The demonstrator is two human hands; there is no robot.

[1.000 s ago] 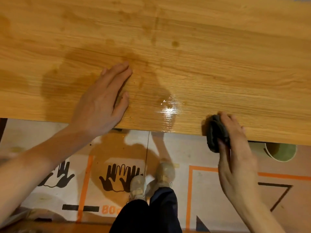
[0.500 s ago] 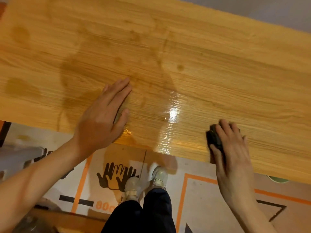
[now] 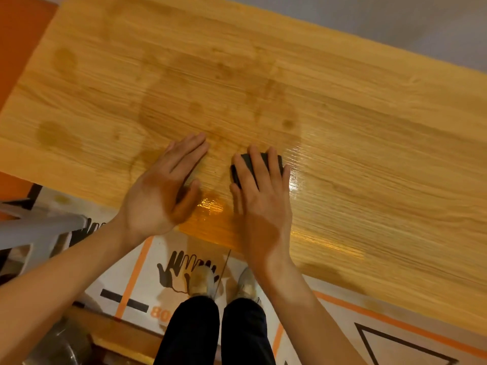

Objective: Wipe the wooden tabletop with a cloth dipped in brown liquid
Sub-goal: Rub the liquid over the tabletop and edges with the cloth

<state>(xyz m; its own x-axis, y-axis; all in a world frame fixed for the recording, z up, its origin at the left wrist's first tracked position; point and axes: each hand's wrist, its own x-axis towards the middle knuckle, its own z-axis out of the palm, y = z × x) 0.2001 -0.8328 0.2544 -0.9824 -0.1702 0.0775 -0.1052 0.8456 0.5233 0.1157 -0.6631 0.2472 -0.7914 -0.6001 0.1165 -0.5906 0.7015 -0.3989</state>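
The wooden tabletop (image 3: 355,133) fills the upper part of the head view, with brown stains and a wet glossy patch (image 3: 210,206) near its front edge. My right hand (image 3: 261,191) presses flat on a dark cloth (image 3: 274,162), fingers spread over it, just in from the front edge. My left hand (image 3: 166,188) lies flat on the wood beside it, fingers together, holding nothing. The two hands are a short gap apart.
Below the table edge lies a floor mat (image 3: 147,272) with orange lines and black hand prints. My dark trouser legs and pale shoes (image 3: 203,280) stand on it. A grey stool leg (image 3: 39,230) sits at the left. An orange floor strip borders the table's left end.
My right hand has slid the cloth leftward and further onto the tabletop, from the front edge to beside my left hand. The view has tilted, showing more of the table's far side.
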